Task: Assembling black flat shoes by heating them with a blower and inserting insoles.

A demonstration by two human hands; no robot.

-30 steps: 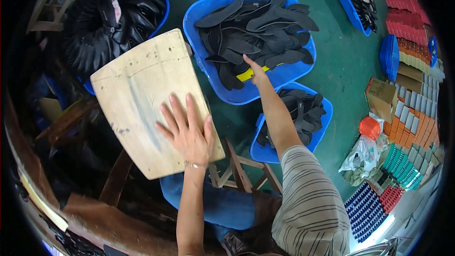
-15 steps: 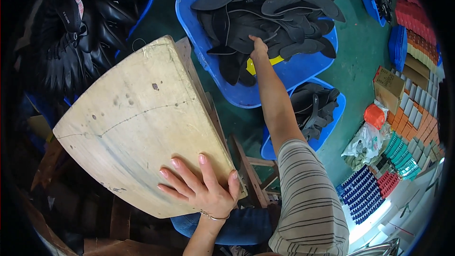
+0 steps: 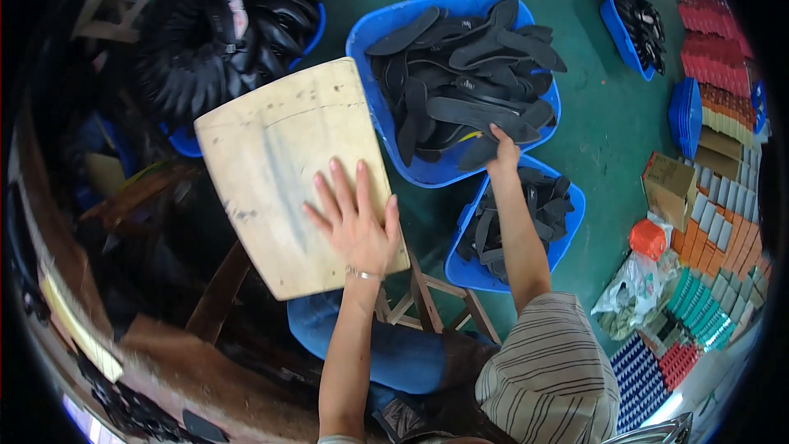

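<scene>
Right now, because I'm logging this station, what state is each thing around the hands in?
Pale four-cornered wooden board: stained
Bare left hand: spread flat on the board
Large blue plastic basin: heaped with flat, elongated black pieces
Bare right hand: at those pieces, grip unclear
Smaller blue plastic basin: holding dark pieces

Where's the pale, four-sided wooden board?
In the head view, the board lies left of centre, under your left hand, beside the large rounded blue plastic tub.

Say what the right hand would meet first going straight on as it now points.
The right hand would probably meet the long black piece lying ahead of it in the blue tub; depth is unclear, so they may be touching.
</scene>
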